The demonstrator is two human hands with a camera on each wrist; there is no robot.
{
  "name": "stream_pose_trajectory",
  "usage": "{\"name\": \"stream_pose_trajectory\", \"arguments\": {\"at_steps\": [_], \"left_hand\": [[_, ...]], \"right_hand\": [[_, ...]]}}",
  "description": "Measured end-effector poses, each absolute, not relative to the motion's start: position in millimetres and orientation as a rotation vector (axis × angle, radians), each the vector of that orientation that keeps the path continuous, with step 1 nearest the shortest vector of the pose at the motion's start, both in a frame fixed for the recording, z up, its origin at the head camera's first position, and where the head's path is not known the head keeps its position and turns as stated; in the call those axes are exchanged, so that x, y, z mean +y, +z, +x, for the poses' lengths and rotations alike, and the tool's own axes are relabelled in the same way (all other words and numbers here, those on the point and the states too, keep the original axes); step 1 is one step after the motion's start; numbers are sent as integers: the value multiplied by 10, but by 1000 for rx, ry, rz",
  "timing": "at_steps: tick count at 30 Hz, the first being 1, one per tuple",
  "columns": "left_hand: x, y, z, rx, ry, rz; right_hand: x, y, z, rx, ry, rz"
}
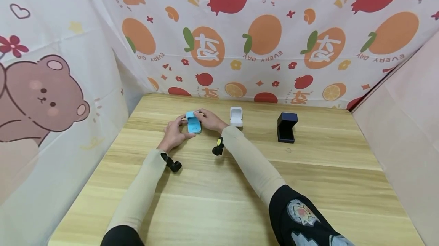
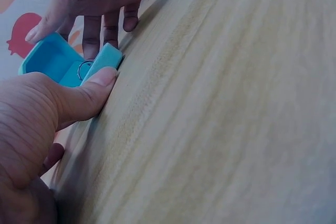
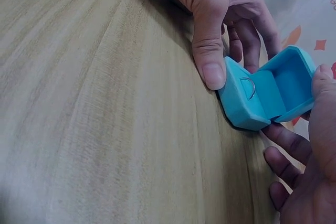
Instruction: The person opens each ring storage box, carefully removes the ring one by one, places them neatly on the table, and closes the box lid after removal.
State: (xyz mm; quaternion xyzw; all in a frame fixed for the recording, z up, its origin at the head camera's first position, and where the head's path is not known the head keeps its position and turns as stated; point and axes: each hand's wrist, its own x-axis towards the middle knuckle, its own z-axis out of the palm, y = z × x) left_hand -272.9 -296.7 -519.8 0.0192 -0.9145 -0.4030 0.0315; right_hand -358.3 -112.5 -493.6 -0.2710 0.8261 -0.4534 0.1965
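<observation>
An open turquoise ring box (image 1: 194, 127) stands on the wooden table between both hands, its lid raised toward the back. In the right wrist view, a thin silver ring (image 3: 254, 86) stands upright in the slot of its base. My left hand (image 1: 173, 135) holds the base, thumb (image 3: 214, 74) on the front face and other fingers behind. From the right side my right hand (image 1: 210, 120) grips the lid, its thumb (image 2: 33, 34) at the lid's edge. Fingers behind the box are partly hidden.
An open white ring box (image 1: 236, 113) stands just beyond the right wrist. Farther right is an open dark blue box (image 1: 287, 128), with a small, faint ring (image 1: 289, 150) on the table (image 1: 219, 192) before it. Printed cloth (image 1: 236, 48) hangs along the table's back edge.
</observation>
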Motion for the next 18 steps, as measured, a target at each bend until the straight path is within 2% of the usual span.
{"name": "stream_pose_trajectory", "arguments": {"at_steps": [18], "left_hand": [[-2952, -5187, -2715, -2794, -1255, 65]], "right_hand": [[-1093, -4963, -3586, 2287, -1278, -711]]}}
